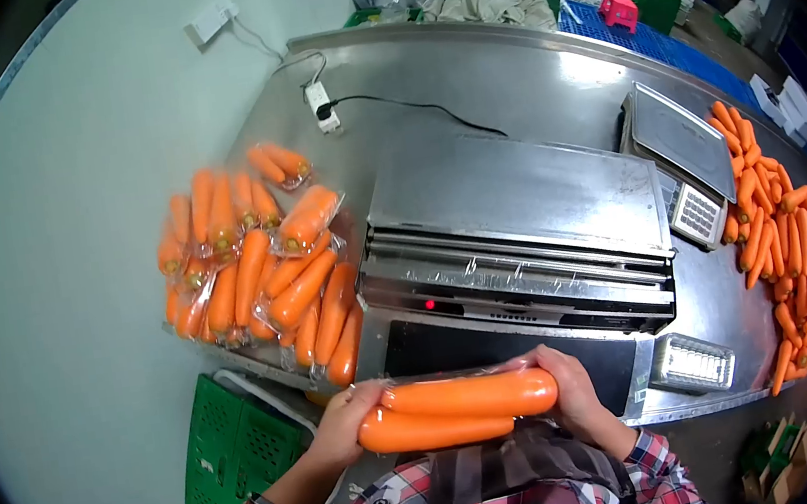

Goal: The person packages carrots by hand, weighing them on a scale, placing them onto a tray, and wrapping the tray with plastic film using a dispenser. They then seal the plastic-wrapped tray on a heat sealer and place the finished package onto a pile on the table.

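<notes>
Two large carrots (pixel 462 401), side by side under clear plastic film, are held level in front of my body. My left hand (pixel 349 422) is closed round their left ends, and my right hand (pixel 573 387) grips the right side. Just beyond them is a film wrapping machine (pixel 518 203) with a lit red light and a black plate (pixel 506 348) along its front. To the left lies a pile of film-wrapped carrots (pixel 256 280) on the steel table.
Loose carrots (pixel 784 235) are heaped at the right, beside a weighing scale (pixel 680 142). A clear plastic box (pixel 691 364) lies near the front edge. A power strip (pixel 322 108) with a black cord sits at the back; a green crate (pixel 236 444) stands below left.
</notes>
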The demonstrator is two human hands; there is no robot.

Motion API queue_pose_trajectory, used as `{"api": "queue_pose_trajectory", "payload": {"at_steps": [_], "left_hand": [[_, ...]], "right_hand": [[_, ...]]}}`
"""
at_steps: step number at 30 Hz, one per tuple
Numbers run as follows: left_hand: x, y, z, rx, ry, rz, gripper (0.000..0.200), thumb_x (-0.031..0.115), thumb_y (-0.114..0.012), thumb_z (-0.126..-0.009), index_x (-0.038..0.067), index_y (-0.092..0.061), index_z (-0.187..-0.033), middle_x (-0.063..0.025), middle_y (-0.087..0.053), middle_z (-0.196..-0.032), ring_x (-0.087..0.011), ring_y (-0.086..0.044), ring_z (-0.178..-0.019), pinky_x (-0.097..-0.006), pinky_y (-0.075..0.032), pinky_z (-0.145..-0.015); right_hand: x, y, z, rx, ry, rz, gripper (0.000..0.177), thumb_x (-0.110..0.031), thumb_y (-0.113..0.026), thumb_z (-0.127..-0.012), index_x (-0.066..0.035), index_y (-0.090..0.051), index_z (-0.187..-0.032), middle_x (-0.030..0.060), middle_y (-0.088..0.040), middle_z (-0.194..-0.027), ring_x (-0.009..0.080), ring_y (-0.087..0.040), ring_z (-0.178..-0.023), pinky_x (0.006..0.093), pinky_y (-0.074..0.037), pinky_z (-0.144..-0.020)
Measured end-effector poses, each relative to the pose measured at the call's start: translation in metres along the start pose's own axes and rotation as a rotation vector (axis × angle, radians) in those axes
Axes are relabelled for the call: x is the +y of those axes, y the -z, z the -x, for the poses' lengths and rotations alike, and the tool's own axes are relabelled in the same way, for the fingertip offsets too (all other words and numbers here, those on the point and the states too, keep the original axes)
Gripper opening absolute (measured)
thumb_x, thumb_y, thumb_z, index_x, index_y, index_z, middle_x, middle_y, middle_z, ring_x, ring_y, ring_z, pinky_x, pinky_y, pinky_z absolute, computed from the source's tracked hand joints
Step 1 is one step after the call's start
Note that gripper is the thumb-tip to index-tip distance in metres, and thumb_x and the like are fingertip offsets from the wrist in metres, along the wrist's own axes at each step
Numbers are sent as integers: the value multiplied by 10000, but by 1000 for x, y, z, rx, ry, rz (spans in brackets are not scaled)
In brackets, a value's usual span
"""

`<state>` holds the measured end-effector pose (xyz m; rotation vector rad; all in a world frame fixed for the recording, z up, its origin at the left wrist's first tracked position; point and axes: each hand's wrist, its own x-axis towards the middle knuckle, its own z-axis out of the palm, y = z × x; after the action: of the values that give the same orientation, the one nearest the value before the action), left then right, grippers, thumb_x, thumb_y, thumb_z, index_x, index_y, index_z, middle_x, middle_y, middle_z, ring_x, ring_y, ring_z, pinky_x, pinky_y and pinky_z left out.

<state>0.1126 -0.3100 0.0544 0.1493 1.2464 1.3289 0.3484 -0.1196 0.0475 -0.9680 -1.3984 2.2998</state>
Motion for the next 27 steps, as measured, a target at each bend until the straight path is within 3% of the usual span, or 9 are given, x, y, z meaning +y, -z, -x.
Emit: {"api": "queue_pose_trajectory", "payload": {"at_steps": [3, 5, 8, 12, 15, 18, 21, 23, 27], "left_hand": [[20, 19, -11, 78, -227, 67, 315, 278, -465, -954, 8, -576, -1073, -92, -607, -1021, -199, -603, -934, -337, -488, -840], [50, 51, -34, 13, -419, 150, 326, 282, -493, -930, 28, -538, -1129, -103, -588, -1085, -236, -588, -978, -398, -474, -889], [112, 62, -95, -12, -629, 73, 336, 268, -545, -897, 42, -534, -1146, -114, -571, -1134, -258, -570, -1015, -426, -446, -924], [130, 5, -162, 174, -754, -512, 339, 268, -564, -882, 59, -547, -1148, -118, -565, -1155, -258, -552, -1041, -438, -426, -934], [119, -9, -176, 261, -780, -747, 341, 268, -577, -870, 72, -557, -1149, -121, -559, -1171, -258, -538, -1060, -446, -411, -941], [111, -24, -178, 335, -826, -880, 345, 268, -591, -858, 85, -566, -1150, -124, -554, -1187, -259, -525, -1079, -455, -396, -949], [102, -41, -170, 437, -855, -993, 350, 268, -605, -847, 98, -576, -1151, -127, -549, -1202, -259, -511, -1098, -464, -381, -956], [98, -55, -160, 529, -877, -1047, 354, 268, -614, -839, 107, -583, -1152, -129, -546, -1213, -259, -502, -1111, -469, -371, -961], [78, -107, -110, 725, -1042, -1162, 362, 269, -633, -824, 124, -595, -1153, -133, -539, -1233, -260, -484, -1137, -481, -351, -971]], "right_hand": [[-13, -16, -16, -49, 147, -348, 445, -339, -360, -991, 23, -448, -1233, 198, -557, -1204, 254, -592, -1029, 342, -464, -913], [-33, -7, -9, -38, 286, -329, 407, -261, -395, -992, -35, -350, -1326, 136, -548, -1191, 199, -570, -1024, 328, -448, -900], [-24, 44, 18, 330, 491, 83, 292, -207, -411, -986, -23, -467, -1206, 107, -611, -1021, 170, -611, -897, 281, -490, -792], [9, 117, 79, 779, 404, 359, 257, -210, -429, -975, -11, -529, -1105, 81, -628, -820, 140, -630, -748, 258, -514, -688], [36, 170, 117, 963, 201, 932, 245, -53, -454, -894, 0, -522, -1123, 182, -636, -937, 301, -639, -861, 350, -512, -771], [58, 215, 145, 899, -107, 1360, 465, 87, -434, -780, -4, -484, -1234, 196, -570, -1158, 337, -531, -1110, 386, -445, -922], [88, 269, 165, 736, -148, 1628, 310, 24, -499, -750, -25, -587, -1043, 159, -604, -1018, 302, -568, -1000, 398, -458, -836], [95, 293, 177, 693, 83, 1638, 177, -28, -540, -706, -47, -578, -877, 118, -561, -838, 292, -553, -870, 388, -439, -755], [99, 317, 176, 517, 302, 1670, 88, -89, -527, -729, -52, -510, -807, 101, -498, -816, 272, -500, -792, 374, -425, -704]]}}
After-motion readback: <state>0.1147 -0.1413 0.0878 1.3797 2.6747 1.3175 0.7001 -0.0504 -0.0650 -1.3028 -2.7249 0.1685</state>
